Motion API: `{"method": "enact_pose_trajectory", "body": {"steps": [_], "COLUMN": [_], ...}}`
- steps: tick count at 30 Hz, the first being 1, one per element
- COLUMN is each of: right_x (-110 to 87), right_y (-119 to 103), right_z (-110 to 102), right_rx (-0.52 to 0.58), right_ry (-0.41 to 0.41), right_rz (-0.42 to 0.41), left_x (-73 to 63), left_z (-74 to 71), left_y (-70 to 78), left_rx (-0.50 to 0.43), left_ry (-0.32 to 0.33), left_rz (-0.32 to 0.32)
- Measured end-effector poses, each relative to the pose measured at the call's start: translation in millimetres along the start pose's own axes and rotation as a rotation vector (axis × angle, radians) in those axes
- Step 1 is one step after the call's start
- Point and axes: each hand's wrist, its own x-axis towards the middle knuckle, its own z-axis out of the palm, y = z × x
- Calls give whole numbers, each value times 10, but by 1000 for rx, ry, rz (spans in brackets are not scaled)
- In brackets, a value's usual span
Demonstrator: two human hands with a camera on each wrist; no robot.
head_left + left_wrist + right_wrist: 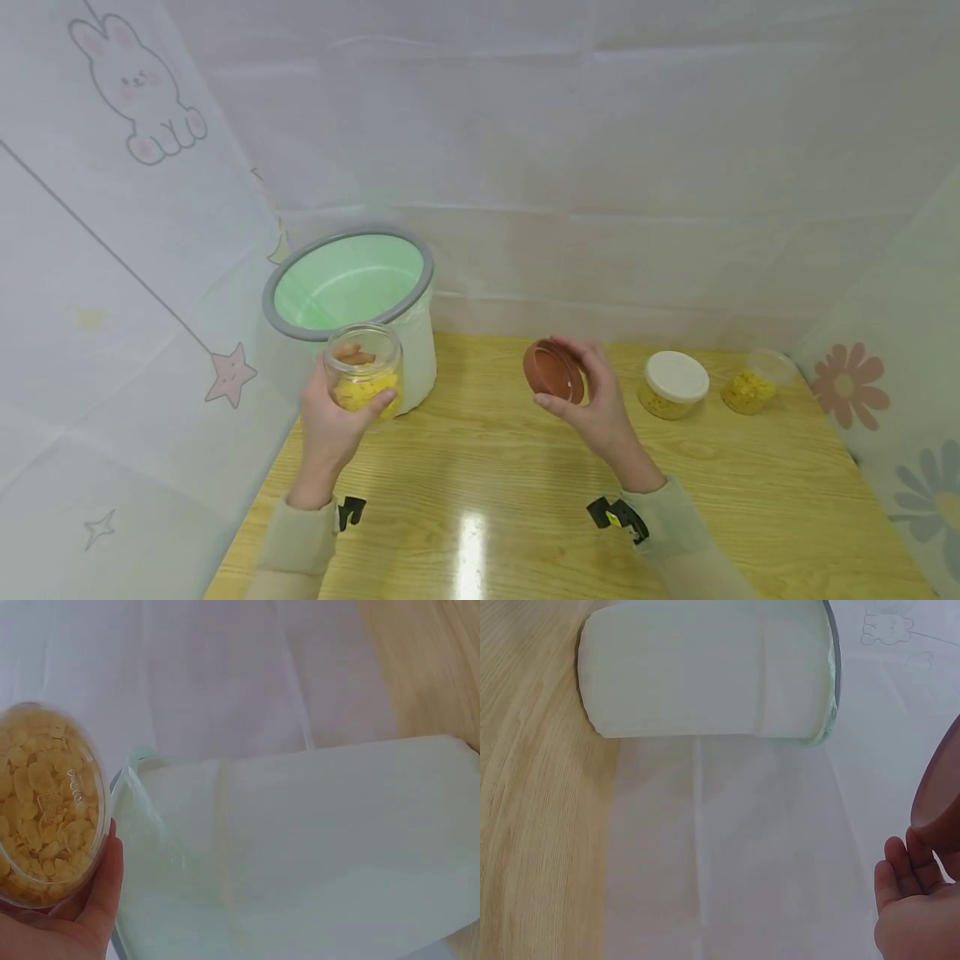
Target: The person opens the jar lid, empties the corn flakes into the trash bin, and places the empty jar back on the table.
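Observation:
My left hand (pixel 335 421) grips a clear jar (pixel 363 372), uncovered at the top, in front of the bin's near rim. Yellow flakes (pixel 49 814) fill its lower part, and fingers behind it show through the clear wall. My right hand (pixel 600 404) holds a reddish-brown round lid (pixel 551 372) by its edge, thumb below and fingers above, hollow side facing left. In the right wrist view, part of this lid (pixel 941 787) shows at the right edge. The jar and lid are apart, both raised above the table.
A white bin (pixel 420 358) with a grey rim and green liner stands at the table's back left. Toward the back right are a white-lidded tub (pixel 677 379) and a smaller clear tub (pixel 750 387), both with yellow contents. Patterned cloth walls (pixel 525 167) enclose the wooden table (pixel 480 467).

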Motion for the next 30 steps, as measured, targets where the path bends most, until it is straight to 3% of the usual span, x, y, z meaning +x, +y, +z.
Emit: {"method": "enact_pose_trajectory", "body": {"steps": [9, 16, 30], "right_x": [-13, -24, -11], "right_y": [42, 61, -124], "right_z": [20, 26, 52], "right_rx": [-1, 5, -11], "right_ry": [9, 6, -5], "right_rz": [8, 34, 54], "left_x": [95, 178, 304], "left_z": [-218, -421, -683], "left_y": [60, 169, 282], "left_rx": [173, 311, 454], "left_ry": [78, 148, 217], "left_rz": [1, -53, -102]}}
